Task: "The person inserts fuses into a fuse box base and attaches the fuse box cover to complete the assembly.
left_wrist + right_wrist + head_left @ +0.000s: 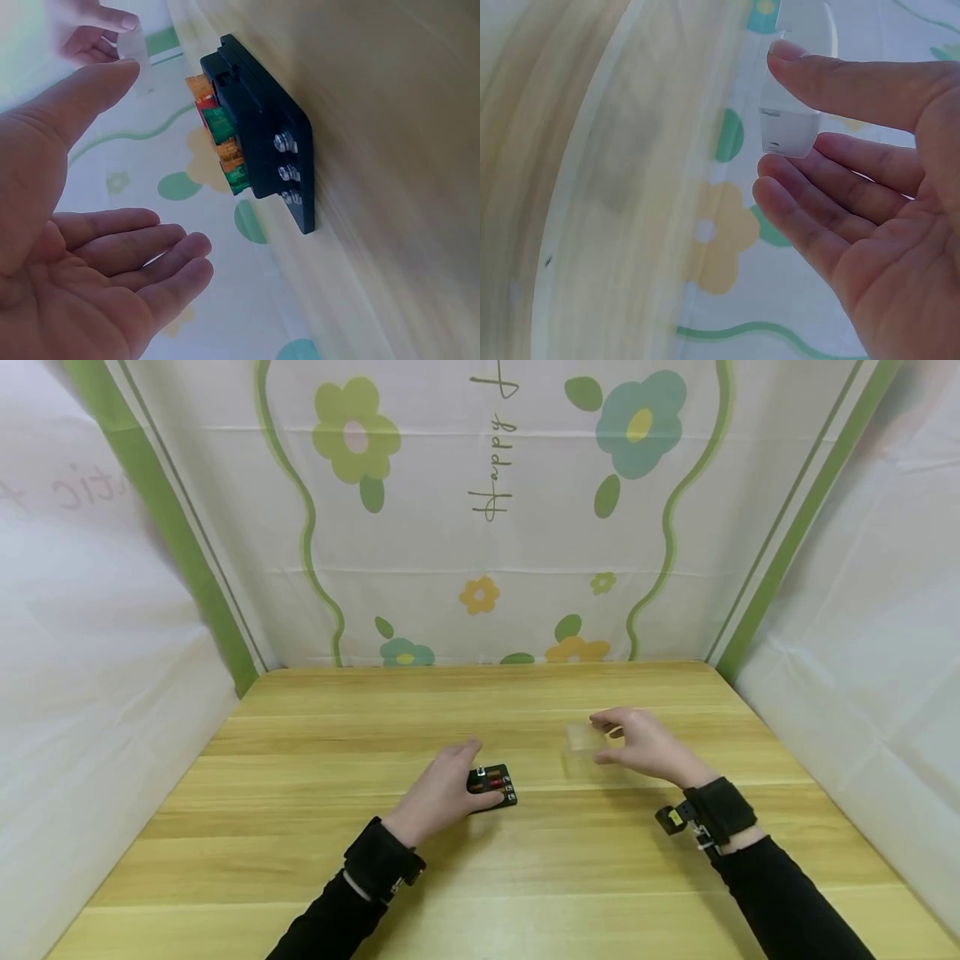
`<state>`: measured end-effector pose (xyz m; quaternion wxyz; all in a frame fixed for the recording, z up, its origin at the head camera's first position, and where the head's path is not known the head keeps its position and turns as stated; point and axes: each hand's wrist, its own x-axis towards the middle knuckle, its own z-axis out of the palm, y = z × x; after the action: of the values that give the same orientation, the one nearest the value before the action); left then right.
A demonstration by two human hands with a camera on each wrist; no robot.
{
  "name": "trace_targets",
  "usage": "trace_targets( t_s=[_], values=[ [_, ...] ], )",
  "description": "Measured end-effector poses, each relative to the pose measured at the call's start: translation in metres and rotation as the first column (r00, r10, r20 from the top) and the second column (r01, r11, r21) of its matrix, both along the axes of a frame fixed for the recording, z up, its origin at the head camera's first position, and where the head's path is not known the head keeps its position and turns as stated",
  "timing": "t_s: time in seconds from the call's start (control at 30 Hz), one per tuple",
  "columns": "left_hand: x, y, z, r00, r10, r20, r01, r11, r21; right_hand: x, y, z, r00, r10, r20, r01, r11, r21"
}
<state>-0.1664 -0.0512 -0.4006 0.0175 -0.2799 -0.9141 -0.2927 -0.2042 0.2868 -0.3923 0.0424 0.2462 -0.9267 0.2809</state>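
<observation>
A black fuse block with orange, red and green blade fuses lies on the wooden table, screw terminals along its edge. Beside it hovers my left hand, thumb spread and fingers loosely straight. The left wrist view shows a gap between that hand and the block. Farther right, my right hand holds a clear plastic cover at its edge. In the right wrist view the thumb crosses the cover, and the fingertips sit at its lower end.
The wooden table reaches back to a white cloth printed with flowers. More white cloth hangs at the left and right. Both wrists wear black straps, the right one with a small camera attached.
</observation>
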Motion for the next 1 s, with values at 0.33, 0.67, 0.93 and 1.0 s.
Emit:
trace_targets(
  t_s=[0.33,0.67,0.93,1.0],
  values=[
    [0.003,0.006,0.001,1.000,-0.010,0.009,0.010,1.000,-0.009,0.015,-0.023,0.004,0.997,0.077,-0.030,-0.076,0.997,0.023],
    [0.005,0.008,0.001,1.000,-0.028,-0.007,0.028,1.000,-0.006,0.025,-0.042,0.004,0.986,0.130,-0.100,-0.127,0.991,0.037],
    [0.006,0.009,-0.002,0.999,-0.043,-0.011,0.043,0.999,-0.006,0.030,-0.055,0.003,0.980,0.170,-0.099,-0.167,0.985,0.041],
    [0.007,0.009,-0.002,0.999,-0.044,-0.007,0.044,0.999,-0.002,0.031,-0.058,0.003,0.979,0.180,-0.100,-0.177,0.984,0.037]
  ],
)
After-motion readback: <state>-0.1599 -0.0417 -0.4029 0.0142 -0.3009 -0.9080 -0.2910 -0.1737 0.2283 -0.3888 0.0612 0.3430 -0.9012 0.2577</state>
